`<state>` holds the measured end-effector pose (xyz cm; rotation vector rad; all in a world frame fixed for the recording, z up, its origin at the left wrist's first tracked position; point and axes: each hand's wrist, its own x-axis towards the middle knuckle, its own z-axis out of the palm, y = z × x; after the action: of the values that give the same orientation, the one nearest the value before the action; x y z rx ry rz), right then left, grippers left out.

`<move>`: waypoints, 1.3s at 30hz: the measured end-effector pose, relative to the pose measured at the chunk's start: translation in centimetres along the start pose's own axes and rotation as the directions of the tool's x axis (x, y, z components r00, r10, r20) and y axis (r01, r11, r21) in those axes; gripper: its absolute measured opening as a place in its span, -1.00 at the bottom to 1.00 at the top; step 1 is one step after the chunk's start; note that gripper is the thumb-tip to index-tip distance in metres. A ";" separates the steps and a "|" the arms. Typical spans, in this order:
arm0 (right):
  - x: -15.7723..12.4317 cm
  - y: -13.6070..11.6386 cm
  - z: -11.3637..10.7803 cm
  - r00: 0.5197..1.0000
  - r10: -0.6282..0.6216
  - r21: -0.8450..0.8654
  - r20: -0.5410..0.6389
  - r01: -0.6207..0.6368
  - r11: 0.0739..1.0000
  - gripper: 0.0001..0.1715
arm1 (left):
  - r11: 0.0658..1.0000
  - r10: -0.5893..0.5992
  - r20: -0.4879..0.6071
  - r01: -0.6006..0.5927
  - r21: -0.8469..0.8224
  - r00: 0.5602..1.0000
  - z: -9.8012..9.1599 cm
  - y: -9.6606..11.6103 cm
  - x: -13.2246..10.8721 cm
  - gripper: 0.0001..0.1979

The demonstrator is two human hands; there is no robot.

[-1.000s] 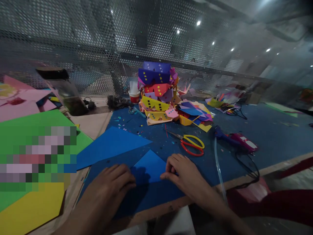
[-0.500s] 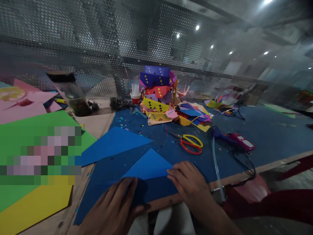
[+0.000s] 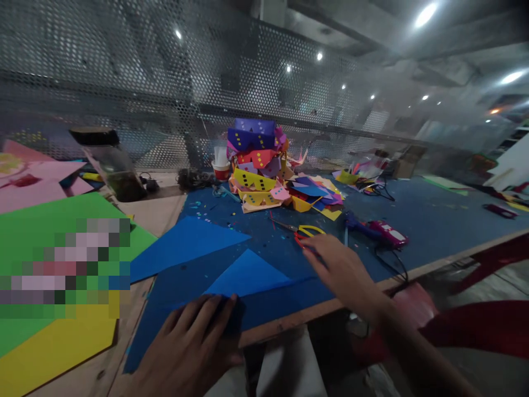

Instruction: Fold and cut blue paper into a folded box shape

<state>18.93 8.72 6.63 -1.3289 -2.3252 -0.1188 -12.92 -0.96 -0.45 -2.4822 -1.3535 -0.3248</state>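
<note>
My left hand [image 3: 192,339] lies with its fingers stretched over the near left part of a folded blue paper triangle [image 3: 250,275], pressing it to the table. My right hand [image 3: 341,264] is at the handles of a pair of scissors [image 3: 303,230], its fingers closed over the red and yellow loops. The scissors lie on the table, blades pointing left and away. Part of the handles is hidden beneath the fingers. A larger blue paper sheet [image 3: 185,242] lies just beyond the triangle, to the left.
Decorated paper masks [image 3: 254,182] are stacked at the back, beside paper scraps [image 3: 318,190] and a paper cup [image 3: 221,171]. A glue gun [image 3: 384,232] with its cord lies right of the scissors. Green paper [image 3: 82,207], yellow paper [image 3: 82,342] and a jar [image 3: 118,168] are on the left.
My right hand has left the triangle's right corner and moved forward and right onto the scissors' handles. My left hand stays on the paper. The view has shifted slightly right.
</note>
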 end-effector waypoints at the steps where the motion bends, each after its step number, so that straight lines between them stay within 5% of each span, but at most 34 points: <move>1: 0.9 0.9 0.1 0.999 0.041 -0.091 0.021 -0.039 0.995 -0.71 | 1.000 -0.010 0.011 0.010 -0.015 1.000 -0.1 0.0 0.1 -0.35; 4: 3.0 2.9 1.2 0.975 0.157 -0.298 0.158 -0.104 0.949 -0.73 | 0.997 -0.041 0.009 0.041 -0.058 0.999 -0.3 -0.2 0.4 -0.54; 7: 3.9 4.0 2.3 0.956 0.184 -0.316 0.228 -0.106 0.943 -0.77 | 0.994 -0.037 0.054 0.043 -0.100 0.998 -0.5 -0.5 0.7 -0.56; 16: 4.6 4.8 1.4 0.910 0.321 -0.193 0.262 -0.276 0.942 -0.64 | 0.978 0.070 0.037 -0.061 -0.199 0.997 0.4 -3.2 1.5 -0.40; 19: 3.3 4.6 0.3 0.896 0.380 -0.003 0.228 -0.390 0.921 -0.58 | 0.975 0.079 -0.003 -0.078 -0.208 0.997 0.7 -3.2 1.4 -0.38; 21: 2.1 3.6 -0.1 0.869 0.438 0.399 0.229 -0.495 0.772 -0.58 | 0.974 0.060 -0.017 -0.062 -0.217 0.998 0.7 -3.1 1.5 -0.40; 23: 1.0 1.6 0.0 0.836 0.483 0.691 0.260 -0.510 0.512 -0.57 | 0.973 0.062 -0.017 -0.064 -0.223 0.998 0.5 -3.0 1.6 -0.42; 26: 0.0 -2.6 1.1 0.864 0.387 0.883 0.323 -0.422 0.205 -0.64 | 0.967 0.074 -0.024 -0.077 -0.241 0.997 0.4 -2.9 1.7 -0.45; 29: 0.0 -6.4 2.7 0.891 0.272 0.922 0.364 -0.386 0.029 -0.64 | 0.962 0.066 -0.025 -0.070 -0.263 0.998 0.8 -2.9 1.6 -0.42; 39: 2.4 -9.6 5.7 0.923 0.159 0.932 0.352 -0.361 0.032 -0.53 | 0.960 0.045 -0.039 -0.054 -0.276 0.998 1.6 -2.9 1.4 -0.40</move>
<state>7.90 7.26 3.98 -0.8681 -1.4000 1.5311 -14.50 2.23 -1.05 -2.7168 -1.3083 -0.5764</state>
